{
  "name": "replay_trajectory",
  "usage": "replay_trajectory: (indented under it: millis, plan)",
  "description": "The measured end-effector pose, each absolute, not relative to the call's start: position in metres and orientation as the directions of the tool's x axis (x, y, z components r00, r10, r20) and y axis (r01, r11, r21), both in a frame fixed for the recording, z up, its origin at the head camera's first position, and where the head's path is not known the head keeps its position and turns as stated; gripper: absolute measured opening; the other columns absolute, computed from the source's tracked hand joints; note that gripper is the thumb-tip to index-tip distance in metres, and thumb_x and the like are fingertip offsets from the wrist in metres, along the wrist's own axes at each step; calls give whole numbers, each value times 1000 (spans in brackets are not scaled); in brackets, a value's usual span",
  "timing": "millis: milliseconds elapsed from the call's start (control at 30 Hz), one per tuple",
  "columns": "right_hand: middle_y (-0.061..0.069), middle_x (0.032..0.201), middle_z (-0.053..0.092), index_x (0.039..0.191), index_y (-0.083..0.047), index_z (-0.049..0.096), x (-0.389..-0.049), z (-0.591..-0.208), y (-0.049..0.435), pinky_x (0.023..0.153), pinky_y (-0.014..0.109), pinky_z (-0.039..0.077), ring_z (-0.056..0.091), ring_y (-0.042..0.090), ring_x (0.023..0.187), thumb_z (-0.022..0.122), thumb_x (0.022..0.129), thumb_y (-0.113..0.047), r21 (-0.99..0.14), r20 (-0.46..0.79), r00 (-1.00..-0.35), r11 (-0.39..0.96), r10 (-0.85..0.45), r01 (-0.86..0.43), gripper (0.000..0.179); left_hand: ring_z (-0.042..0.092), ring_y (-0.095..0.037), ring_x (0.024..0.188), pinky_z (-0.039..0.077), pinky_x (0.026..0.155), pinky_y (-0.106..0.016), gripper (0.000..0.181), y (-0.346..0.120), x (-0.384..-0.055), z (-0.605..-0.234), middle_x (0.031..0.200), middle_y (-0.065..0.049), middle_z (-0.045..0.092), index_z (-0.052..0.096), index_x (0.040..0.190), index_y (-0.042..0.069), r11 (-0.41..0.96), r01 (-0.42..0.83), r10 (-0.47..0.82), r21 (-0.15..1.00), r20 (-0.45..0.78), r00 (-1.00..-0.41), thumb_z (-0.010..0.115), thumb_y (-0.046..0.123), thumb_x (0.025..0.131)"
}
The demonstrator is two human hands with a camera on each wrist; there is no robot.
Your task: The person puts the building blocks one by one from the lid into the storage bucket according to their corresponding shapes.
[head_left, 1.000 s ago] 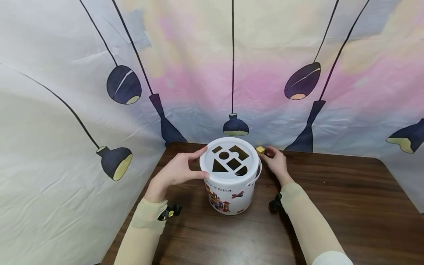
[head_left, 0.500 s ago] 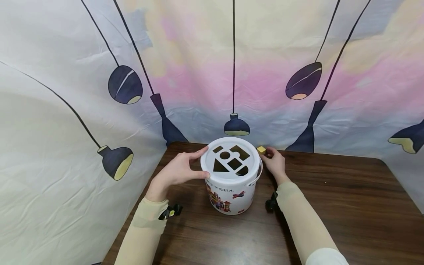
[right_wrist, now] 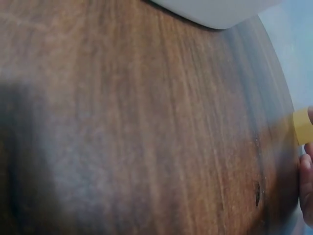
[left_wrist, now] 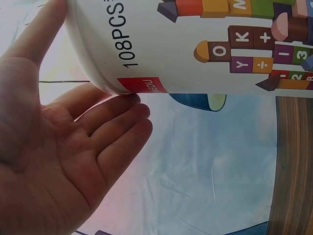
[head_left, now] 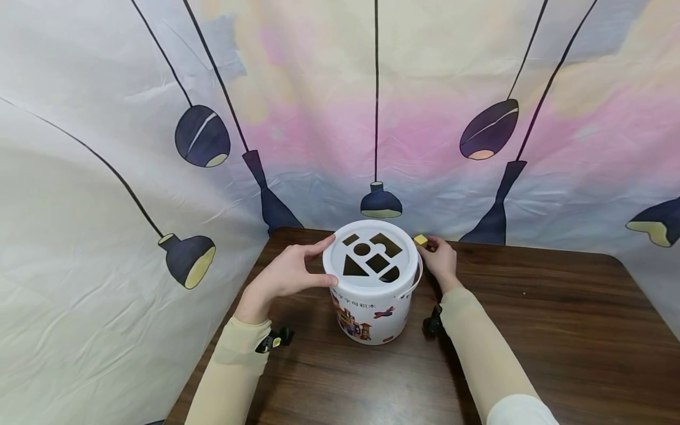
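Note:
A white bucket with printed block pictures stands upright on the table. Its white lid has cut-out holes of several shapes, including a circle, a triangle and a square. My left hand touches the lid's left edge, thumb in front and fingers spread behind it. In the left wrist view, the left hand's long fingers lie straight, with their tips at the rim. Behind the bucket's right side, my right hand pinches a small yellow block. Only the right hand's fingertips and part of the block show in the right wrist view.
The brown wooden table ends at a back edge just behind the yellow block. A cloth backdrop printed with lamps hangs right behind it. The bucket's thin white handle hangs on its right side, close to my right hand.
My right wrist and forearm have shifted slightly left, while the yellow block stays pinched beside the lid. The left hand keeps its place on the lid's edge.

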State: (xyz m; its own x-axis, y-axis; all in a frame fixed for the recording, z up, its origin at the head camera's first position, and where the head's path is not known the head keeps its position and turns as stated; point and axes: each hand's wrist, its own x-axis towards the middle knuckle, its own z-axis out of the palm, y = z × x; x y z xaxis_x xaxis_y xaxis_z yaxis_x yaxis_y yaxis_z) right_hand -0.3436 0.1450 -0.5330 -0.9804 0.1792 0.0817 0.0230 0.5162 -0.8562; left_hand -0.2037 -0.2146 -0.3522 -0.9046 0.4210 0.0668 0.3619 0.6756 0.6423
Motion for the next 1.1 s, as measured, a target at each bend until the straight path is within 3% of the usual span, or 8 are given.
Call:
replay_trajectory:
  millis: [100,333,667,833,1100]
  plan:
    - [25,140,66,146,2,62,-344,-532,145,111,53,47,60,41,130,75,101,-33,-848,80,-980,529,181,28,59,59,-20,136,49,109,-49,96,-215,-204,-353,160,-5,52,46,164,30,677,362,418,641,69,-906,92,51,82]
    - [24,139,67,146,2,62,-344,-528,146,111,53,48,60,41,130,73,102,-35,-821,46,-981,566,190,71,59,67,-20,122,51,106,-51,97,-213,-204,-353,157,-7,57,44,165,29,675,370,431,639,65,-900,91,52,83]
    - [23,139,67,145,1,63,-341,-527,148,110,55,48,59,42,130,71,102,-37,-808,29,-983,583,183,85,58,60,-23,135,48,110,-56,96,-212,-204,-354,161,-5,51,45,164,28,663,368,434,652,66,-899,92,49,83]
    - [24,139,66,146,1,62,-341,-525,148,111,55,48,59,42,131,68,103,-38,-807,29,-984,585,173,80,58,58,-20,137,50,109,-52,96,-212,-204,-355,160,-4,52,45,164,28,664,373,433,648,74,-898,92,50,83]
    - [27,138,66,145,6,61,-340,-522,147,108,56,50,60,44,128,66,106,-34,-798,31,-987,598,156,70,56,65,-19,124,51,101,-47,96,-214,-204,-353,160,-6,52,44,164,30,675,372,425,637,76,-902,91,53,83]
